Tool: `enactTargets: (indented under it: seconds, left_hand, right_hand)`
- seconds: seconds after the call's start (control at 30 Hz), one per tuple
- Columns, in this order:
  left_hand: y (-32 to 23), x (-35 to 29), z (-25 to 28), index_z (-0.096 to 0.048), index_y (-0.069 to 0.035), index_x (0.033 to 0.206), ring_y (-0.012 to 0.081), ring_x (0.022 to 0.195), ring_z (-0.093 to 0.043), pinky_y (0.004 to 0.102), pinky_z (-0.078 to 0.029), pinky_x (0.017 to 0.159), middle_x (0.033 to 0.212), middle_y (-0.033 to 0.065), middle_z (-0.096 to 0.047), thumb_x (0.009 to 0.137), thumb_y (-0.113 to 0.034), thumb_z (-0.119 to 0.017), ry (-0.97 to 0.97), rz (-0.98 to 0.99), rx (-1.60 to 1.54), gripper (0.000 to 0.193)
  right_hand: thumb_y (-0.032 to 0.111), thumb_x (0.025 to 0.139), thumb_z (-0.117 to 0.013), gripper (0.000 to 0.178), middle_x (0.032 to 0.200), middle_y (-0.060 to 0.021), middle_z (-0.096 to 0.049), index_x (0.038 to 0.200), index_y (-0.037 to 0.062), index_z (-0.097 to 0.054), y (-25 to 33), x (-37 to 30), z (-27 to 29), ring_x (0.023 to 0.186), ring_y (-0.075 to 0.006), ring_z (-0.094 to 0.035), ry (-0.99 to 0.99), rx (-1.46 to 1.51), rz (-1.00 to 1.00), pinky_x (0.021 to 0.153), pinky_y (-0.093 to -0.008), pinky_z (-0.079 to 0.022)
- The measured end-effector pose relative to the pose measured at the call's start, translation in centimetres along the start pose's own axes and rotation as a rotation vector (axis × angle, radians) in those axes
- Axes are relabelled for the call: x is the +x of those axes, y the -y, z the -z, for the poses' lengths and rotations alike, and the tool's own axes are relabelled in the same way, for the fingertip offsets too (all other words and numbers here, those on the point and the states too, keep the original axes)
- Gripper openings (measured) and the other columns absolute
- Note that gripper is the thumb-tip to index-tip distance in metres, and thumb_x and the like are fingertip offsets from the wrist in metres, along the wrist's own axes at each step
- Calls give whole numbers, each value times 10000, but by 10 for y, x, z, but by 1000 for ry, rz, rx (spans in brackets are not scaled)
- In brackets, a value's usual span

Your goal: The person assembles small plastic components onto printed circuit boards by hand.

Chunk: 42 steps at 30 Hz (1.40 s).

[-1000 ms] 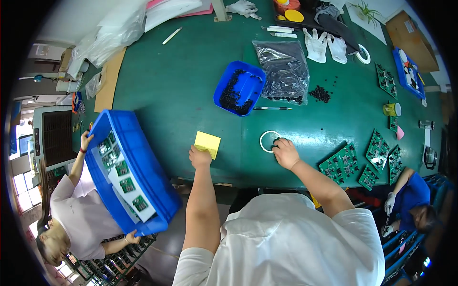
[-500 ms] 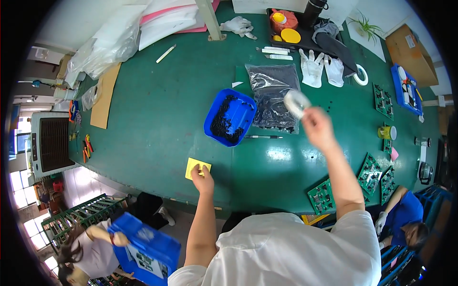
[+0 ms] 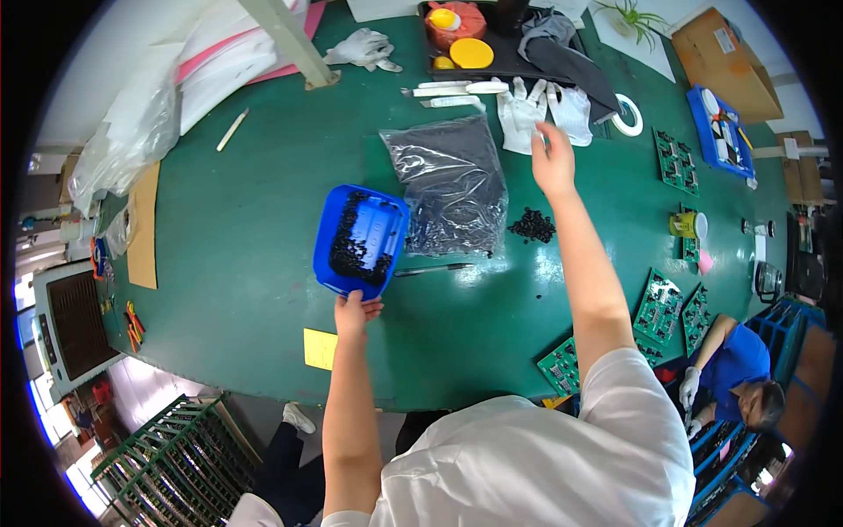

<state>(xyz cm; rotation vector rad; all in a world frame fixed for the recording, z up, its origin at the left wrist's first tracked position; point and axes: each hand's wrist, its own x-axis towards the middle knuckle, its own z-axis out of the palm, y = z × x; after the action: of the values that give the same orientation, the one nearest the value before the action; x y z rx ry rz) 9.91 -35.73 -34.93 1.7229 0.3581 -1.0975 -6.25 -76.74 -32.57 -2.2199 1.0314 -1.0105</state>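
Observation:
My left hand (image 3: 355, 309) is closed on the near rim of a blue plastic tray (image 3: 386, 211), its thumb over the edge. Small black parts (image 3: 349, 250) lie heaped along the tray's left and near side. Just left of my left forearm is a yellow paper note (image 3: 320, 349), flat on the table. My right hand (image 3: 553, 160) reaches far forward, its fingers stretched toward a pair of white gloves (image 3: 522, 114), and I see nothing held in it. A clear bag of dark parts (image 3: 452, 184) lies between the hands, with a loose pile of black parts (image 3: 532, 226) beside it.
A pen (image 3: 433, 270) lies before the bag. White knives (image 3: 452, 90) and a black tray (image 3: 500, 66) stand at the back, a white tape roll (image 3: 627, 115) right of the gloves. Circuit boards (image 3: 657, 307) lie at right, where a co-worker in blue (image 3: 738, 369) sits. Pliers (image 3: 133, 327) are at left.
My left hand has left the yellow note and taken the blue tray's rim. My right hand has moved forward, and the white ring it held no longer shows. The pile of black parts has come into view.

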Motion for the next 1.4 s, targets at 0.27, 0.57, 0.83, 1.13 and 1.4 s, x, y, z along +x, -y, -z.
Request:
enactTargets:
  seconds: [0.27,0.57,0.83,1.13,1.4]
  left_hand:
    - [-9,1,-10,-372,-29,1080,261,711,-640,331,-521,614,876,199,-637,883,-250,-502,-146,-73,-140,324]
    - [-57,21,0,-424,-7,1009,244,673,-628,326,-512,589,825,179,-639,852,-204,-475,-131,-102,-35,257]
    - [-153,50,-24,-505,35,1018,256,722,-633,348,-523,629,848,170,-646,859,-234,-475,-97,-226,102,314]
    - [-196,84,-80,-271,11,1371,269,1110,-512,402,-467,861,1294,178,-449,891,-404,-536,-23,-327,248,687]
    - [-43,75,93,-493,52,1199,214,1041,-548,309,-422,897,1144,142,-576,897,-239,-541,-427,-631,476,422]
  right_hand:
    - [171,845,-540,391,1208,-230,-491,1185,-10,-472,-66,-169,63,1122,-392,-457,37,-249,-144,964,-451,-361]
    - [102,796,-567,294,1160,-203,-514,1070,3,-528,-4,-252,107,1076,-385,-480,217,-110,-154,934,-443,-378]
    - [40,764,-572,238,1105,-184,-534,999,19,-542,11,-287,125,1008,-373,-504,264,-62,-242,879,-431,-410]
    - [-11,780,-551,172,990,-171,-588,949,17,-558,6,-288,164,939,-346,-548,142,-164,-335,835,-404,-444]
    - [64,803,-558,141,958,-152,-584,938,23,-572,-12,-326,226,930,-331,-545,-69,-403,-536,841,-387,-431]
